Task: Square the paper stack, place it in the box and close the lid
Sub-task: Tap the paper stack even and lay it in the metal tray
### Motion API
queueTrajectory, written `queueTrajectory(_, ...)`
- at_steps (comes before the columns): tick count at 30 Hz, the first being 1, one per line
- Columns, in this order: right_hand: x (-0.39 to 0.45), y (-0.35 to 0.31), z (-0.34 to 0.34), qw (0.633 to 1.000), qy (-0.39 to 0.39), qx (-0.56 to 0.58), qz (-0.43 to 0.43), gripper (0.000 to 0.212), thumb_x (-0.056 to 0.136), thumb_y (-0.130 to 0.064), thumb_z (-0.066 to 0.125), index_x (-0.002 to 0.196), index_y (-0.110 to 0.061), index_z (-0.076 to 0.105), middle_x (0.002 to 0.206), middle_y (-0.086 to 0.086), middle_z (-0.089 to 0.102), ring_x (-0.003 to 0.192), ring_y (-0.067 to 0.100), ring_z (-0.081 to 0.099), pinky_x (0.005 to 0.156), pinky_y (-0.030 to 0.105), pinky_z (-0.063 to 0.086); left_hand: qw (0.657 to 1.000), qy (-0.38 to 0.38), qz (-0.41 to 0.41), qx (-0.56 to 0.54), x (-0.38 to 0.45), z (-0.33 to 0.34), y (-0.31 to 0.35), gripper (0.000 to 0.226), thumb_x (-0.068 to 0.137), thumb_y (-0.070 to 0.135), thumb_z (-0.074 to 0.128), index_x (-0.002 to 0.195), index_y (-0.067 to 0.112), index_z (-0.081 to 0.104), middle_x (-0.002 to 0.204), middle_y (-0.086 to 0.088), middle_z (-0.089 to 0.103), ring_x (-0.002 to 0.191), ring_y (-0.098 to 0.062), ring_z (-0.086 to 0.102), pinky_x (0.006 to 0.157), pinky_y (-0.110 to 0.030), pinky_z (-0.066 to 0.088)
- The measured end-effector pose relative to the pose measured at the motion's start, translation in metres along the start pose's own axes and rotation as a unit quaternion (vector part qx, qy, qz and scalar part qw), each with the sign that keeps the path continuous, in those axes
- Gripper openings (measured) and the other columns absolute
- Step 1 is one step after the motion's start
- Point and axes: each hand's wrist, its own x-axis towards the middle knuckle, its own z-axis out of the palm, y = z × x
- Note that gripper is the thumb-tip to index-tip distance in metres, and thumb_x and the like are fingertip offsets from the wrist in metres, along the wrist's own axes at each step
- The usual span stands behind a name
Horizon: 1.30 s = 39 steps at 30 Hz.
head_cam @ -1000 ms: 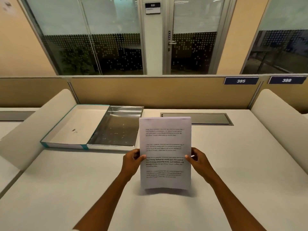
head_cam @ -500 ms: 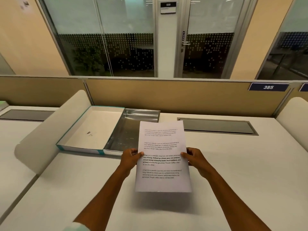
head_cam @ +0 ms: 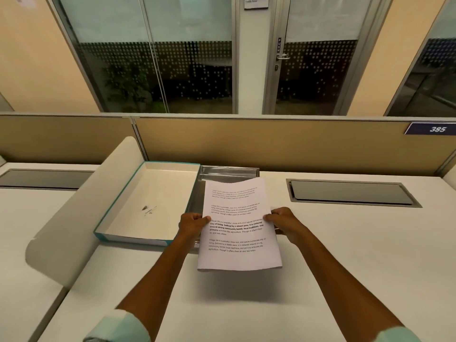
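Being held up in the air over the white desk (head_cam: 345, 255) is the paper stack (head_cam: 237, 225), so that it is being kept flat and neat on its way to the box. Each long side is being pinched: the left hand (head_cam: 191, 222) is closed on the left edge, and the right hand (head_cam: 283, 222) is closed on the right edge, with thumbs on top of the printed page. The stack is lying between the two hands. Its far end is hanging over the shiny metal half (head_cam: 222, 174) of the open box, while the white teal-edged half (head_cam: 150, 201) is waiting just beside it, likely as the lid.
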Motion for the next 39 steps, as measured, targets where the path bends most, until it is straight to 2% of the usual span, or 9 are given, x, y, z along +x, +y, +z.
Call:
queueTrajectory(3,0.025,-0.013,0.016,0.999,0.014,-0.02,0.026,0.006,0.091,-0.012,0.061,0.085,-0.012,0.059,0.098,0.006,0.066,0.075,0.017,0.066,0.055,0.026,0.052,1.0,0.008,-0.021,-0.002,0.024,-0.007,0.002,0.03,0.088,0.021,0.067,0.104,-0.004,0.064,0.111,-0.019,0.071,0.096,-0.04,0.07,0.089,-0.052,0.056)
queueTrajectory(8,0.066,-0.026,0.034,0.997,0.035,-0.042,0.056,0.02,0.089,-0.013,0.063,0.105,-0.005,0.054,0.103,0.01,0.064,0.084,0.025,0.065,0.061,0.03,0.053,0.999,0.023,-0.029,0.015,0.062,-0.012,0.008,0.018,0.088,0.019,0.068,0.094,0.003,0.064,0.109,-0.02,0.072,0.094,-0.039,0.07,0.087,-0.049,0.058)
queueTrajectory(14,0.115,-0.035,0.042,0.992,0.06,-0.082,0.076,0.014,0.088,-0.016,0.065,0.087,-0.015,0.051,0.101,0.009,0.063,0.087,0.026,0.065,0.073,0.036,0.054,0.999,0.023,-0.043,0.023,0.109,-0.008,0.013,0.029,0.088,0.019,0.066,0.106,-0.005,0.065,0.11,-0.021,0.071,0.095,-0.039,0.07,0.09,-0.05,0.057)
queueTrajectory(17,0.133,-0.037,0.045,0.989,0.066,-0.106,0.082,0.016,0.088,-0.019,0.066,0.095,-0.013,0.052,0.104,0.01,0.065,0.084,0.024,0.066,0.068,0.034,0.054,0.998,0.026,-0.053,0.021,0.127,-0.004,0.013,0.028,0.089,0.016,0.065,0.106,-0.006,0.064,0.11,-0.023,0.07,0.095,-0.04,0.07,0.089,-0.051,0.057)
queueTrajectory(21,0.154,-0.035,0.051,0.986,0.062,-0.136,0.075,0.024,0.089,-0.022,0.065,0.106,-0.009,0.056,0.11,0.011,0.067,0.087,0.026,0.067,0.068,0.031,0.054,0.996,0.041,-0.049,0.058,0.144,0.004,0.009,0.024,0.089,0.016,0.064,0.105,-0.002,0.066,0.109,-0.02,0.071,0.093,-0.038,0.07,0.087,-0.049,0.058)
queueTrajectory(26,0.162,-0.03,0.062,0.973,0.071,-0.216,0.046,0.015,0.09,-0.024,0.063,0.094,-0.013,0.053,0.103,0.011,0.066,0.084,0.024,0.065,0.075,0.031,0.053,0.992,0.053,-0.04,0.107,0.154,0.009,0.003,0.023,0.089,0.015,0.061,0.105,0.0,0.066,0.11,-0.021,0.071,0.093,-0.039,0.07,0.087,-0.049,0.058)
queueTrajectory(29,0.157,-0.03,0.064,0.962,0.077,-0.261,0.019,0.013,0.091,-0.023,0.061,0.094,-0.013,0.053,0.109,0.014,0.067,0.093,0.03,0.068,0.076,0.031,0.053,0.989,0.053,-0.019,0.138,0.151,0.011,0.001,0.025,0.09,0.013,0.058,0.112,0.001,0.062,0.117,-0.021,0.068,0.098,-0.039,0.068,0.086,-0.044,0.057)
queueTrajectory(34,0.135,-0.03,0.064,0.96,0.063,-0.274,0.012,0.046,0.092,-0.023,0.061,0.132,-0.005,0.046,0.134,0.016,0.056,0.117,0.035,0.06,0.085,0.033,0.051,0.991,-0.001,0.047,0.122,0.13,0.012,-0.004,0.051,0.087,0.017,0.067,0.132,0.01,0.044,0.134,-0.016,0.058,0.118,-0.036,0.059,0.094,-0.042,0.051)
queueTrajectory(39,0.103,-0.017,0.075,0.961,0.011,-0.277,-0.023,0.067,0.082,-0.019,0.074,0.138,-0.014,0.038,0.141,0.009,0.054,0.125,0.03,0.056,0.099,0.037,0.049,0.976,-0.1,0.099,0.165,0.108,0.005,-0.019,0.084,0.069,0.009,0.085,0.136,0.005,0.034,0.134,-0.016,0.055,0.121,-0.031,0.056,0.1,-0.041,0.051)
